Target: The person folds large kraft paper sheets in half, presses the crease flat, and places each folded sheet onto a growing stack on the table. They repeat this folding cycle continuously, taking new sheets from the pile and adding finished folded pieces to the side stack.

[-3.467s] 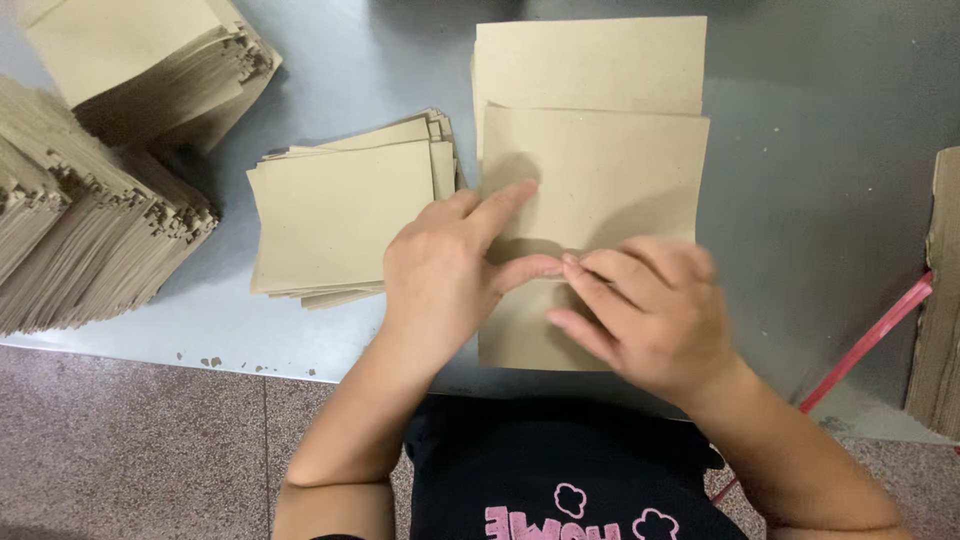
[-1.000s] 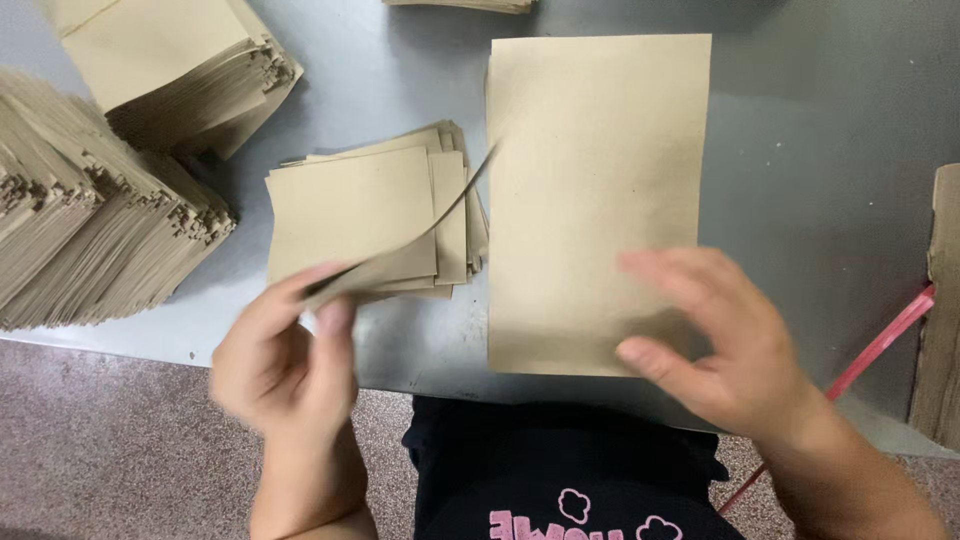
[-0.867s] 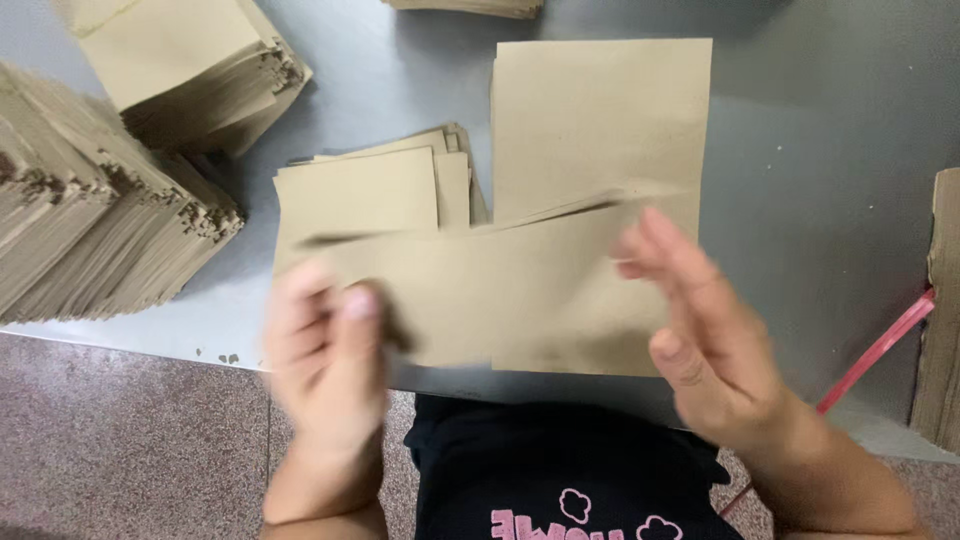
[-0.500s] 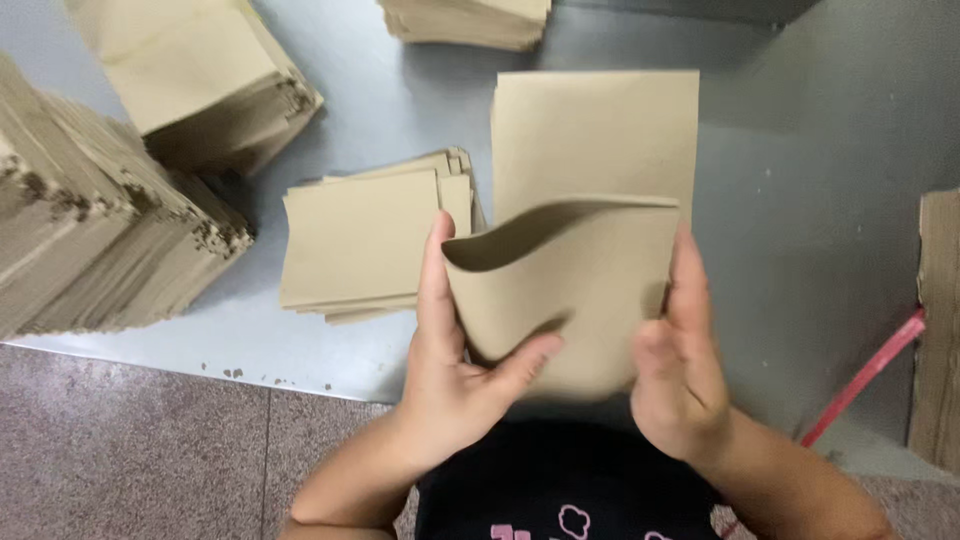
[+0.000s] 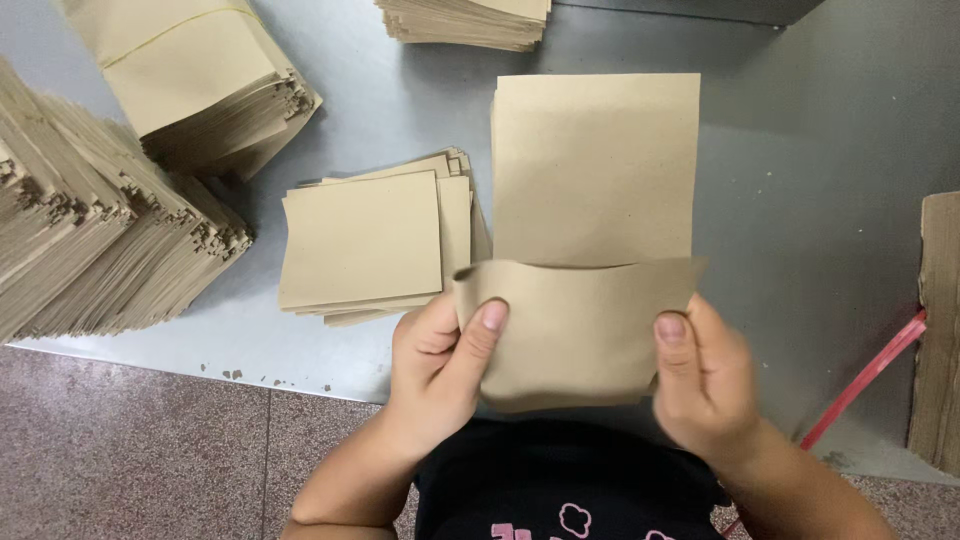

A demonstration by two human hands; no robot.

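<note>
Both hands hold one brown paper sheet (image 5: 575, 330) up over the near edge of the grey table (image 5: 800, 180). My left hand (image 5: 440, 375) pinches its left edge with the thumb on the front. My right hand (image 5: 700, 380) pinches its right edge the same way. The sheet bows slightly and covers the lower end of a taller brown sheet stack (image 5: 595, 165) lying flat behind it. A low pile of smaller brown sheets (image 5: 370, 240) lies just left of my left hand.
Tall stacks of brown sheets (image 5: 90, 240) fill the left edge, a banded bundle (image 5: 195, 80) leans at the back left, another stack (image 5: 470, 20) sits at the top. Cardboard (image 5: 940, 330) and a red strap (image 5: 865, 380) are at the right.
My left hand lifted a sheet off the small pile and swung it right. Both hands took it, and it now sits flatter in front of the tall stack.
</note>
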